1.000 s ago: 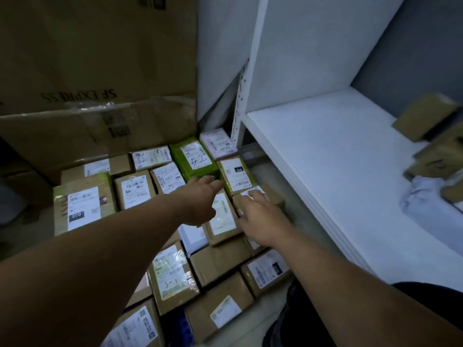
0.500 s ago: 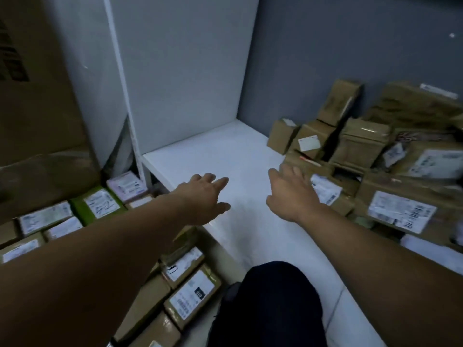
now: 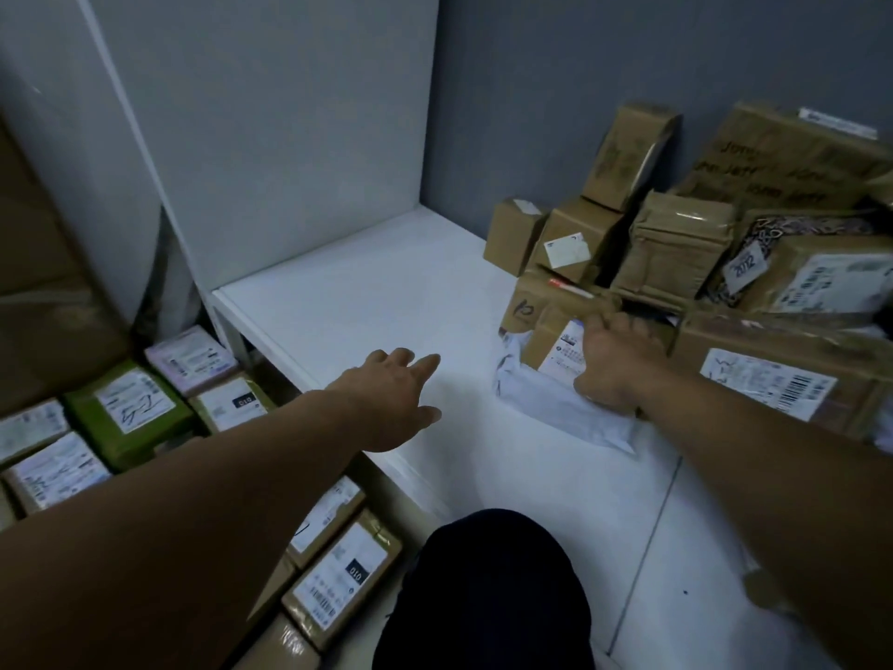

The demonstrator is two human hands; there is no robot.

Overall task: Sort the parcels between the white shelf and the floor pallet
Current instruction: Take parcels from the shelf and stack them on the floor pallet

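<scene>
A white shelf (image 3: 386, 292) runs across the middle of the view. At its right end is a heap of brown cardboard parcels (image 3: 676, 249). My right hand (image 3: 613, 365) grips a small brown labelled parcel (image 3: 548, 348) at the front of that heap, fingers over its top edge and thumb low on its side. This parcel lies on a white plastic mailer bag (image 3: 536, 403). My left hand (image 3: 396, 398) hovers over the bare shelf surface with its fingers spread, holding nothing. Several labelled parcels lie flat on the floor at the lower left, among them a green parcel (image 3: 125, 408).
A white upright panel (image 3: 290, 137) closes the shelf's left end and a grey wall (image 3: 555, 89) backs it. Large cardboard cartons (image 3: 43, 307) stand at the far left. My knee in dark trousers (image 3: 483, 597) is against the shelf front.
The view swung from the floor parcels up and right to the shelf. Both hands left the floor parcels; my right hand reached the heap and took hold of the small brown parcel.
</scene>
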